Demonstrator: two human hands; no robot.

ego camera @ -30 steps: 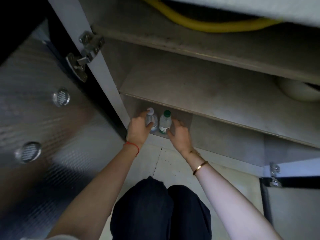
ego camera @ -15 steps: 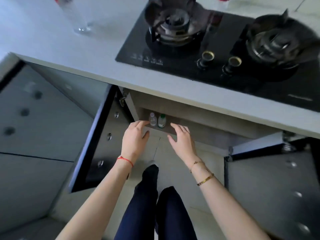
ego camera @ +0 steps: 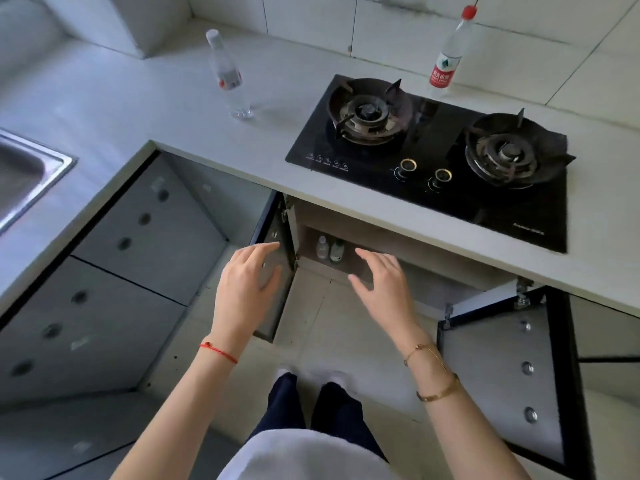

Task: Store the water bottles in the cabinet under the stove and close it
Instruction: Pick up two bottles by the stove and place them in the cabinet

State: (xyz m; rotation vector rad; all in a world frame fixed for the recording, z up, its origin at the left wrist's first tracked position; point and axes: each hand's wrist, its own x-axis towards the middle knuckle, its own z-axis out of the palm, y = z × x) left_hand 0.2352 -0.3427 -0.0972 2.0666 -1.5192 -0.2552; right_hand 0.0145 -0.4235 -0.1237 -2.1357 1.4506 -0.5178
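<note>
Under the stove (ego camera: 429,157), just inside the left end of the open cabinet (ego camera: 391,251), two small clear bottles stand upright side by side, a white-capped bottle (ego camera: 322,247) on the left and a green-capped bottle (ego camera: 336,250) on the right. Nearer, the left hand (ego camera: 244,294) hangs empty with fingers loosely spread in front of the left door (ego camera: 277,292), and the right hand (ego camera: 384,289), also spread and empty, hovers before the cabinet's front edge. Both doors stand swung outward, the right door (ego camera: 502,375) far right, with bare floor (ego camera: 346,334) between them.
</note>
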